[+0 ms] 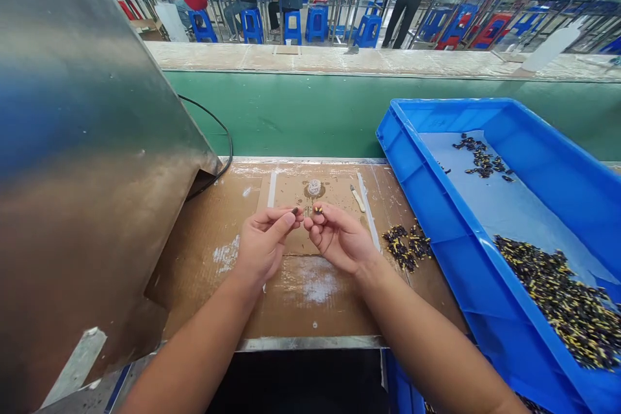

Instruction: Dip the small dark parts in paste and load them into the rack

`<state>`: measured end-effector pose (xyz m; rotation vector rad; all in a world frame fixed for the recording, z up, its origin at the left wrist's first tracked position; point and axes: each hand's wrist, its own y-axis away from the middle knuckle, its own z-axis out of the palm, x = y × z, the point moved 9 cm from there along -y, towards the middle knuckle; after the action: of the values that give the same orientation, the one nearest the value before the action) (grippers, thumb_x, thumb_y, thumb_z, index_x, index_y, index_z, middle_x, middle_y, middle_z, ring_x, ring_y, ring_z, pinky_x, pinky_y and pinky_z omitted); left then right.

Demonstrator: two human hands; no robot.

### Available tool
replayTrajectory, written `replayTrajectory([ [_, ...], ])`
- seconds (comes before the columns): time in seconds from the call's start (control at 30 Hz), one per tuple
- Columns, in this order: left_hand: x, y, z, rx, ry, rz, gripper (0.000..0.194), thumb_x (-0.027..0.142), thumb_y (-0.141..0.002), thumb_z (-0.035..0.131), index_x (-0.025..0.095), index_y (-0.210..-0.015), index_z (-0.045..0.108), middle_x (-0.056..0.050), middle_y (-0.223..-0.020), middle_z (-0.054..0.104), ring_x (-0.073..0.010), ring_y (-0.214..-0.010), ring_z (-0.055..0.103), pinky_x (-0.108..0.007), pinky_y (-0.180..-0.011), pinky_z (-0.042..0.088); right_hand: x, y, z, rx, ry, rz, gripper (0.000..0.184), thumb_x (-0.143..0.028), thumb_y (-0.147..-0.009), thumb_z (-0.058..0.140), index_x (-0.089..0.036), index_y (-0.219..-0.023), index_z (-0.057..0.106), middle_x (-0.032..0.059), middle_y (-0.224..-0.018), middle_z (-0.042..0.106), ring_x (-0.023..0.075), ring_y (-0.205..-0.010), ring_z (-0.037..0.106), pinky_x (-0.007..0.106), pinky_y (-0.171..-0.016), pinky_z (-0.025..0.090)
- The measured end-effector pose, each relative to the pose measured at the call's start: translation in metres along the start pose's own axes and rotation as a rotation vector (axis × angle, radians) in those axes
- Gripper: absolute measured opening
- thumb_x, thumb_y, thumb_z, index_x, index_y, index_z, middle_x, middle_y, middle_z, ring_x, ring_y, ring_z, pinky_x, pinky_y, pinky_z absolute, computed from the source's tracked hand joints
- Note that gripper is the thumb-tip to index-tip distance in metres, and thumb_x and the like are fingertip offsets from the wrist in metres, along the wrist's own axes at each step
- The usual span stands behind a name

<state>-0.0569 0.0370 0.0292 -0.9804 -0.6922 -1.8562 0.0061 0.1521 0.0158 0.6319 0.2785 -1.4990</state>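
Note:
My left hand (263,242) pinches a small dark piece (295,211) between thumb and forefinger. Close beside it, my right hand (343,240) grips a small black-and-yellow piece (318,210) at its fingertips. Both hands hover over the cardboard-covered bench (272,310), a narrow gap between them. Just beyond the fingers sits a small round whitish object (314,187) on a dark stained patch. A small pale-handled tool (358,199) lies to its right. Right of my right hand is a loose pile of small black-and-yellow pieces (405,247).
A large blue tray (436,207) stands on the right, holding many black-and-yellow pieces (557,301) and a smaller dark cluster (485,162). At left rises a metal housing (87,162) with a black cable (228,136). A green wall (291,113) bounds the back; people sit and stand beyond.

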Motion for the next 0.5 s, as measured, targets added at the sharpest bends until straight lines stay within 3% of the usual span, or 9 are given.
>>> replayTrajectory([
  [0.2,-0.003,-0.003,0.001,-0.006,0.062,-0.053,0.025,0.032,-0.063,0.100,0.021,-0.076,0.081,-0.005,-0.091,0.082,-0.0139,-0.083,0.075,-0.022,-0.080,0.061,-0.004,-0.001,-0.002,0.018,0.097,-0.083,0.026,-0.038,-0.079,0.090,-0.023,-0.095,0.077,-0.0034,-0.080,0.077,0.0109,-0.086,0.077,0.016,-0.075,0.062],
  [0.4,-0.008,-0.005,-0.001,-0.001,0.130,-0.131,0.027,0.033,-0.060,0.102,0.023,-0.074,0.081,-0.004,-0.090,0.082,-0.0114,-0.080,0.073,-0.020,-0.078,0.060,-0.029,0.020,0.008,0.126,0.569,-0.499,0.021,-0.040,-0.089,0.083,-0.030,-0.107,0.080,0.0025,-0.099,0.082,0.0191,-0.093,0.078,0.036,-0.087,0.065],
  [0.5,-0.008,-0.005,-0.003,0.001,0.136,-0.136,0.027,0.034,-0.060,0.101,0.023,-0.074,0.081,-0.003,-0.089,0.081,-0.0118,-0.081,0.073,-0.020,-0.078,0.060,-0.034,0.031,0.016,0.161,0.709,-0.631,0.015,-0.034,-0.091,0.081,-0.034,-0.106,0.082,0.0015,-0.107,0.082,0.0206,-0.099,0.077,0.043,-0.098,0.063],
])
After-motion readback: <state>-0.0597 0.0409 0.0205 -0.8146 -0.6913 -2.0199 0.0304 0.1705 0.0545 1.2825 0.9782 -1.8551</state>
